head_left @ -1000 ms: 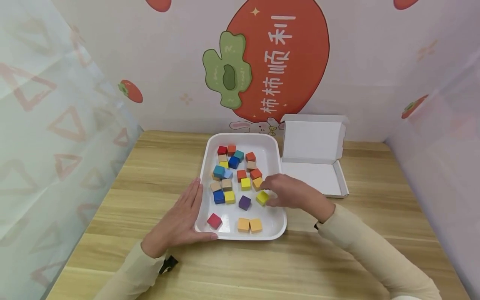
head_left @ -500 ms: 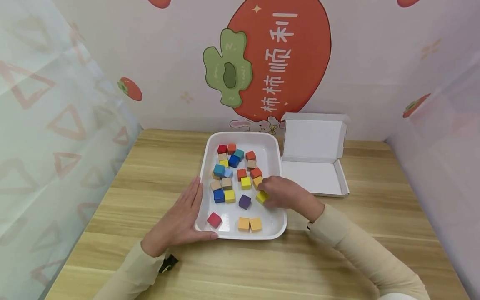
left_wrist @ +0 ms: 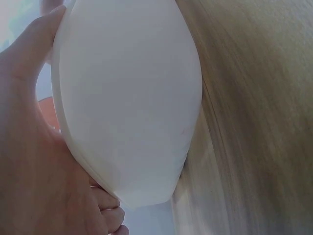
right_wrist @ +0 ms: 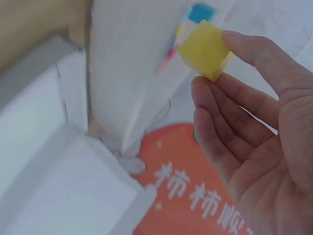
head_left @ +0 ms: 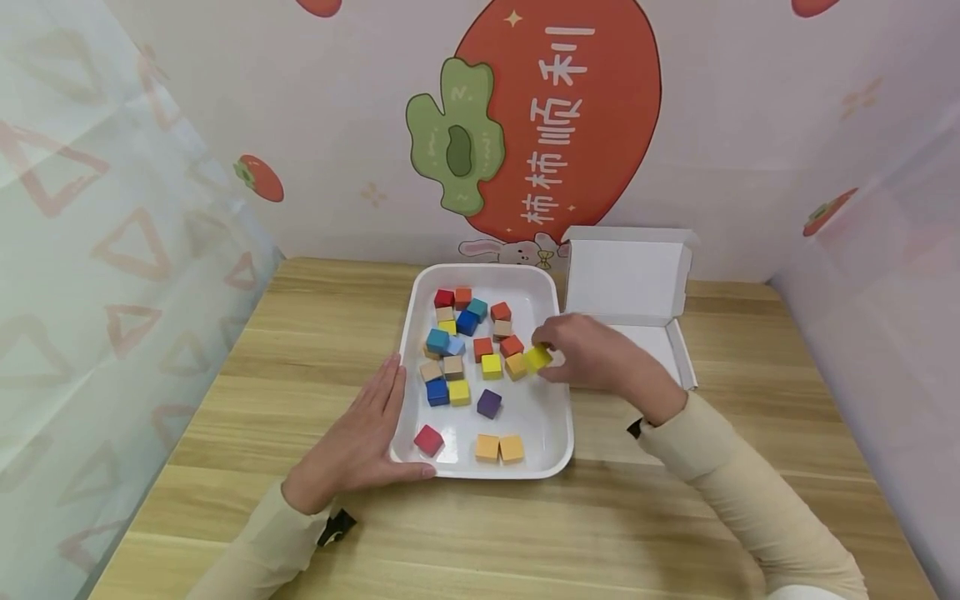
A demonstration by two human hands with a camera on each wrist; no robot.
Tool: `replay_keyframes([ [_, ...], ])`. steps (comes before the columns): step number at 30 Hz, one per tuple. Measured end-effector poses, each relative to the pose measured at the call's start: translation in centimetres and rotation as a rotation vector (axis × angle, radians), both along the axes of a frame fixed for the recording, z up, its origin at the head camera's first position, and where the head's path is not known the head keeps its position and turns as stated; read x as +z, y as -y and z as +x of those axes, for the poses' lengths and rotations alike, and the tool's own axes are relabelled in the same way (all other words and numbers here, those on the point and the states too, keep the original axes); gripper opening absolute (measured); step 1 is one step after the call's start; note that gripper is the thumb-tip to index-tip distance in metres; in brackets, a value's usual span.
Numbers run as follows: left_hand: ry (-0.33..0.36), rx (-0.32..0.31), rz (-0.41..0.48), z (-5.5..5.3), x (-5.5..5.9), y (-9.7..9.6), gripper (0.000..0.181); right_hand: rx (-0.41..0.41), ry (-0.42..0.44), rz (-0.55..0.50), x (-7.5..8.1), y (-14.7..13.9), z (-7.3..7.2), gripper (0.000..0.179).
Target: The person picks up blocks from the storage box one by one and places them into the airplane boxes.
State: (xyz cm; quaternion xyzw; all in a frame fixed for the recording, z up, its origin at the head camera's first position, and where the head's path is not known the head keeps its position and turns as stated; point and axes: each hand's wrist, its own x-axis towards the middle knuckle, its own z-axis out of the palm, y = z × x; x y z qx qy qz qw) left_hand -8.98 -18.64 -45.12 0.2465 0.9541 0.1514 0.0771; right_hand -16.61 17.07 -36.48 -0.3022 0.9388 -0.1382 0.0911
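Thumb and fingers of my right hand (head_left: 600,354) pinch a yellow cube (head_left: 537,358), held over the right side of the white tray (head_left: 551,454). The right wrist view shows the same yellow cube (right_wrist: 205,49) between thumb and fingertips. My left hand (head_left: 356,446) lies with straight fingers along the tray's left rim, its thumb at the front-left corner. In the left wrist view the tray's outer wall (left_wrist: 127,98) fills the middle. Inside the tray are a purple cube (head_left: 490,404), a pinkish-red cube (head_left: 429,440), paired light-orange cubes (head_left: 487,448) and several other coloured cubes.
A white cardboard box (head_left: 626,279) stands with its lid up at the tray's right, its base partly hidden by my right hand. The wooden table (head_left: 480,542) meets a printed backdrop (head_left: 337,125) behind.
My right hand closed around the yellow cube at the tray's right side, then raised it and moved it back towards the box. My left hand stayed on the tray.
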Motion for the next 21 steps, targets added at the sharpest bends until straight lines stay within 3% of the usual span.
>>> replay_keyframes([
  [5, 0.000, -0.001, -0.009, 0.0, 0.0, 0.0, 0.140, -0.059, -0.085, -0.038, 1.9, -2.7, -0.6, 0.030],
  [9, 0.000, 0.000, -0.014, 0.0, 0.1, 0.0, 0.141, -0.137, -0.089, -0.049, 2.0, -4.8, -1.3, 0.029],
  [14, 0.000, 0.007, -0.013, 0.0, 0.2, 0.0, 0.141, -0.217, -0.037, -0.019, 0.6, -6.2, -2.7, 0.028],
  [21, -0.008, 0.000, 0.009, 0.1, 0.0, 0.0, 0.140, -0.293, 0.001, 0.021, -2.9, -6.4, -4.7, 0.024],
])
